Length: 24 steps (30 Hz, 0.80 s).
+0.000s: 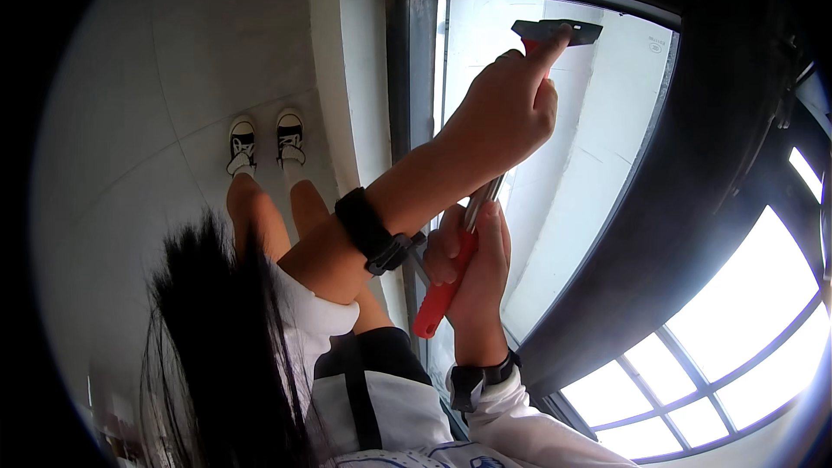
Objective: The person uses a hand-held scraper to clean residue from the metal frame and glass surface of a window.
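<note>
A long-handled scraper point(467, 240) with a black head, a metal shaft and red grip parts lies slantwise in front of a glass pane point(604, 143). My left hand point(513, 101) holds it near the top, one finger stretched along the scraper's black head point(585, 34). Lower down, the fingers of my right hand point(480, 266) wrap the red grip. The head lies against or just over the upper part of the glass; which one, I cannot tell. Part of the shaft is hidden behind my left hand and forearm.
A dark frame point(650, 260) surrounds the pane, with a pale wall edge point(365, 78) on its left. Bright gridded windows point(747, 299) are at lower right. My sneakers point(289, 130) stand on the tiled floor point(130, 110). Dark hair point(214, 338) hangs at lower left.
</note>
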### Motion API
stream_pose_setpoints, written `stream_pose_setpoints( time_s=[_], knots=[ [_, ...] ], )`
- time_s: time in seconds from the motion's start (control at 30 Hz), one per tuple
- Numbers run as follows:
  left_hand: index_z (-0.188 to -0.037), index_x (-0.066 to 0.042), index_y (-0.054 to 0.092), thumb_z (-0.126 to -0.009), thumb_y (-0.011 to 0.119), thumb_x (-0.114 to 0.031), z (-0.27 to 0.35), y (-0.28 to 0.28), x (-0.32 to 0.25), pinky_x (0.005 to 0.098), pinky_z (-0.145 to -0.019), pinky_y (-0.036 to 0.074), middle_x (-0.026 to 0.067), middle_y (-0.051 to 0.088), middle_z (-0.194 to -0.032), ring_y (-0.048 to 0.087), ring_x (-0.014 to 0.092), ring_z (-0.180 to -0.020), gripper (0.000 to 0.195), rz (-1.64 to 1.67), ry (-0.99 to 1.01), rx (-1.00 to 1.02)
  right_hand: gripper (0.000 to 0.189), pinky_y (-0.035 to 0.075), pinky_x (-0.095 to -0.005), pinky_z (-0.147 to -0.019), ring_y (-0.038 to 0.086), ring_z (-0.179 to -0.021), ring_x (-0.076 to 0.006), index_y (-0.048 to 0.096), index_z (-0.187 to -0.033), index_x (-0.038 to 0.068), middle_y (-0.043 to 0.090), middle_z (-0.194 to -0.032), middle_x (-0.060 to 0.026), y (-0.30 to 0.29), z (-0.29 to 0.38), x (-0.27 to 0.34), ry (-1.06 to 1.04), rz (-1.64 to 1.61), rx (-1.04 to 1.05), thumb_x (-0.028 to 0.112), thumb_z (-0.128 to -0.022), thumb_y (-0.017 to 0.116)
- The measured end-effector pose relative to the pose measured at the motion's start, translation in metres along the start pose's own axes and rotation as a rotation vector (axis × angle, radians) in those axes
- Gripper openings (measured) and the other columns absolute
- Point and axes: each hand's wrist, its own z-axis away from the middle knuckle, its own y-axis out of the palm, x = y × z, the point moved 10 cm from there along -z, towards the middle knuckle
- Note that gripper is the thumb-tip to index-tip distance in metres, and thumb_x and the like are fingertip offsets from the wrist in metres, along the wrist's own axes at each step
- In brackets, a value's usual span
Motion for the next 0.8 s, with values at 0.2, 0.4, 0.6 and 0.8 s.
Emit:
stream_pose_setpoints(
  time_s=[0.2, 0.4, 0.6, 0.8],
  knots=[
    [-0.144, -0.004, 0.039, -0.092, 0.049, -0.004, 0.025, 0.009, -0.003, 0.0348, -0.067, 0.051, 0.0214, 0.063, -0.086, 0.064, 0.025, -0.074, 0.052, -0.017, -0.039, -0.003, 0.038, 0.031, -0.0213, -0.039, 0.037, -0.041, -0.0082, 0.045, -0.118, 0.003, 0.043, -0.065, -0.0030, -0.006, 0.019, -0.006, 0.027, 0.009, 0.014, 0.037, -0.106, 0.032],
    [-0.135, -0.002, 0.049, -0.092, 0.050, -0.003, -0.012, -0.008, -0.007, 0.0343, -0.062, 0.048, 0.0157, 0.062, -0.080, 0.061, 0.022, -0.070, 0.043, -0.059, 0.096, -0.098, 0.037, 0.032, -0.0217, -0.039, 0.037, -0.041, -0.0090, 0.044, -0.116, 0.004, 0.044, -0.064, -0.0035, 0.005, -0.017, 0.002, -0.064, -0.010, 0.057, 0.036, -0.106, 0.031],
    [-0.139, -0.003, 0.044, -0.090, 0.049, 0.000, 0.022, 0.001, -0.024, 0.0392, -0.067, 0.048, 0.0182, 0.061, -0.079, 0.060, 0.028, -0.071, 0.049, -0.002, 0.052, -0.075, 0.038, 0.033, -0.0221, -0.038, 0.038, -0.039, -0.0092, 0.044, -0.117, 0.005, 0.044, -0.064, -0.0031, 0.003, 0.020, 0.004, -0.021, -0.012, 0.021, 0.040, -0.105, 0.032],
    [-0.136, -0.003, 0.046, -0.090, 0.048, 0.000, -0.008, -0.012, -0.036, 0.0353, -0.056, 0.045, 0.0165, 0.059, -0.072, 0.057, 0.023, -0.059, 0.046, 0.001, 0.208, -0.153, 0.038, 0.032, -0.0228, -0.037, 0.037, -0.039, -0.0092, 0.045, -0.111, 0.006, 0.045, -0.064, -0.0030, 0.002, 0.000, 0.014, -0.063, 0.041, 0.033, 0.040, -0.105, 0.030]
  ],
)
